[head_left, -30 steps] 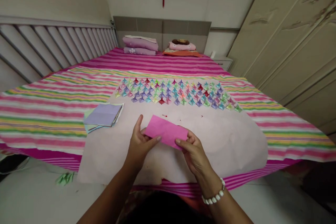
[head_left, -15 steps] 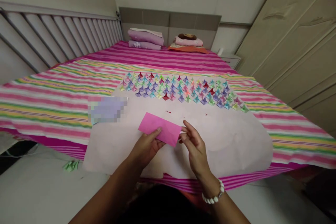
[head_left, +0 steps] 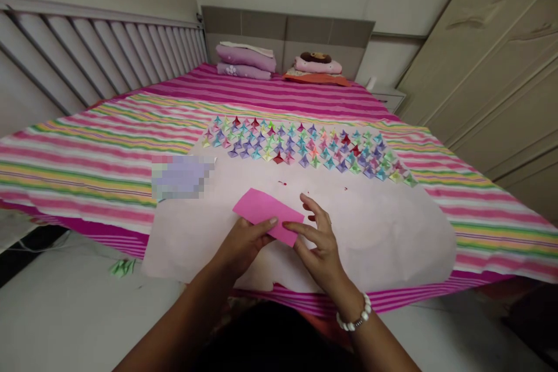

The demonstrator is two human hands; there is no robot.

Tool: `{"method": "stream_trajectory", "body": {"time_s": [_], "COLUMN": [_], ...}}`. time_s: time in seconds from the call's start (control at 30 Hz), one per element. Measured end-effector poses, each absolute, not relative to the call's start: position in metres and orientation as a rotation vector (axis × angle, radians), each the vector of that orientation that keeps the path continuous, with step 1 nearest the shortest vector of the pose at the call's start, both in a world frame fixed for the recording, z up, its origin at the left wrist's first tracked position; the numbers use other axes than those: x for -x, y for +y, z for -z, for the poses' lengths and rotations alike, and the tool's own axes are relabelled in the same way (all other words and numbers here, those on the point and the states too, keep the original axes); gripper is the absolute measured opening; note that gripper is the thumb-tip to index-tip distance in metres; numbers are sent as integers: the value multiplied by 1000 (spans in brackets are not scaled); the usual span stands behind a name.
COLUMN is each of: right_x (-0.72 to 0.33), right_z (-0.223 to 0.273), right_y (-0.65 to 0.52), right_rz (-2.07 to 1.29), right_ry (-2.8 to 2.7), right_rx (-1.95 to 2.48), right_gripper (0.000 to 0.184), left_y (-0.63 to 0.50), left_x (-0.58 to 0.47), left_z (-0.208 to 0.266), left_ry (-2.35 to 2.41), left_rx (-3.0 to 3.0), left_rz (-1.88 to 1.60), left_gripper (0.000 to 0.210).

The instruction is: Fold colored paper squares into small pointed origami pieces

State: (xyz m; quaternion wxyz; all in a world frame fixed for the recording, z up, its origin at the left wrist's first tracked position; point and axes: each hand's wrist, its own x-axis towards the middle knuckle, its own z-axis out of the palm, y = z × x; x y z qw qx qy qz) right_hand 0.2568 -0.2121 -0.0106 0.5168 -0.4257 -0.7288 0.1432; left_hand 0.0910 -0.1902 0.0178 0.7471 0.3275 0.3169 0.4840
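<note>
A pink sheet of paper (head_left: 265,207), folded into a rectangle, is tilted above a large white sheet (head_left: 383,238). My left hand (head_left: 246,244) grips its lower edge, thumb on top and the other fingers mostly hidden underneath. On the paper's right end is my right hand (head_left: 320,244), with the index fingertip on the upper face and the thumb at the lower right corner. The other right fingers are raised and spread. Beyond my hands, rows of small folded paper pieces (head_left: 300,142) in several colours cover the far part of the white sheet.
Left of my hands lies a pixelated lilac stack (head_left: 181,177). Small dark red bits (head_left: 282,183) dot the white sheet. A striped cloth (head_left: 87,145) covers the bed. Green crumpled paper (head_left: 122,268) rests on the floor. Folded bedding (head_left: 246,61) sits by the headboard (head_left: 244,23).
My right hand has moved left, from beside the pink paper's right edge onto it, its index finger now lying over the paper. My left hand keeps its grip. The view has shifted slightly.
</note>
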Motion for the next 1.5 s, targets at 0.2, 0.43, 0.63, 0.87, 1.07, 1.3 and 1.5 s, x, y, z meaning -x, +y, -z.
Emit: {"method": "stream_trajectory", "body": {"time_s": [0.2, 0.43, 0.63, 0.87, 1.07, 1.3, 1.5], "right_x": [-257, -253, -250, -250, -254, -248, -245], "right_z": [8, 0, 5, 5, 1, 5, 5], "right_y": [-213, -209, -205, -204, -204, -205, -207], "right_rz": [-438, -748, -993, -1151, -1483, -1424, -1423], "right_ry": [-1757, -1474, -1230, -969, -970, -841, -879], "right_rx": [1029, 1032, 1023, 999, 980, 968, 915], "right_gripper": [37, 7, 9, 35, 17, 16, 24], "left_y": [-192, -193, -195, -193, -195, -191, -194], "left_x": [-90, -92, -97, -97, -97, -100, -102], "left_z": [-16, -14, -9, -4, -7, -4, -1], "left_ry": [710, 712, 705, 877, 848, 982, 944], "left_rx": [-718, -675, -830, -928, -1119, -1067, -1092], "left_rz": [-1055, -991, -931, -925, -838, -1210, -1327], "left_gripper": [32, 17, 28, 25, 16, 34, 29]}}
